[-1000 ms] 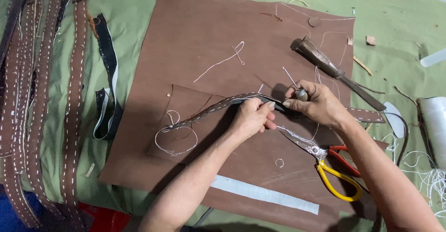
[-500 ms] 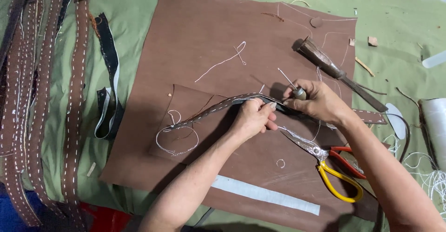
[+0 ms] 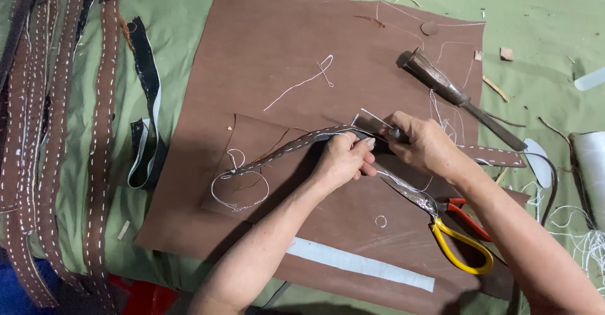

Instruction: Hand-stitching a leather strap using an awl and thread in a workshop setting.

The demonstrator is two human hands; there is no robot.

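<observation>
Brown leather strap stitched by hand on a leather sheet

Brown and stiff, the stitched strap [image 3: 296, 146] lies across the big brown leather sheet [image 3: 302, 50] on green cloth [image 3: 183, 12]; the left hand [image 3: 343, 160] is pinched on its middle, and the right hand [image 3: 425, 145], close beside it, is clamped on a thin metal awl [image 3: 376, 121]. Scissors [image 3: 441, 223] with one yellow and one red handle lie just below, a pale flat strip [image 3: 359, 264] near the sheet's edge, finished stitched belts [image 3: 57, 132] at far left
</observation>
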